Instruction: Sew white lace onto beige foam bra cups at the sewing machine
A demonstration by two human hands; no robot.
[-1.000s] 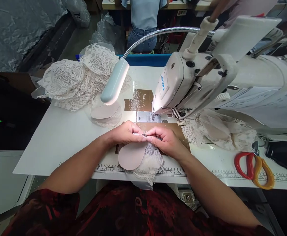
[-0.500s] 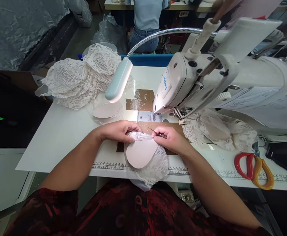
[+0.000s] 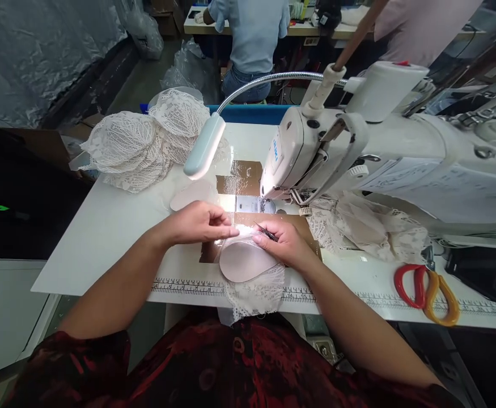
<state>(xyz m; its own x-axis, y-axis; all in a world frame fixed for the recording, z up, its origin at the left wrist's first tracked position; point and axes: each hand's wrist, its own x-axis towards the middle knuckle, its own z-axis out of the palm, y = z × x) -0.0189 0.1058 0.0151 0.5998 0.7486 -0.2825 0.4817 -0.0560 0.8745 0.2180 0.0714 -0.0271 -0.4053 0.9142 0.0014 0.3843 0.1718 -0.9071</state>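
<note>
A pale bra cup point(image 3: 245, 262) with lace point(image 3: 256, 292) lies in front of me, its smooth oval side up and the lace hanging over the table's front edge. My left hand point(image 3: 199, 224) has thumb and fingers curled together at the cup's upper left edge, the thumb touching the lace there. My right hand point(image 3: 284, 241) grips the upper right edge between thumb and fingers. Tucked in that same hand is a small dark pointed tool, perhaps thread snips point(image 3: 267, 231), its tip pointing up and left.
A sewing machine point(image 3: 316, 147) stands just beyond my hands, with a lamp point(image 3: 205, 146) beside it. Stacked lace cups point(image 3: 128, 141) lie back left, and another cup point(image 3: 192, 194) nearer. Lace pieces point(image 3: 367, 224) and scissors point(image 3: 426, 292) are at right. Two people are beyond.
My left fingers have shifted their hold along the lace edge, and the index finger is lifted more. The cup has turned slightly, its lace swinging left. The camera view has shifted.
</note>
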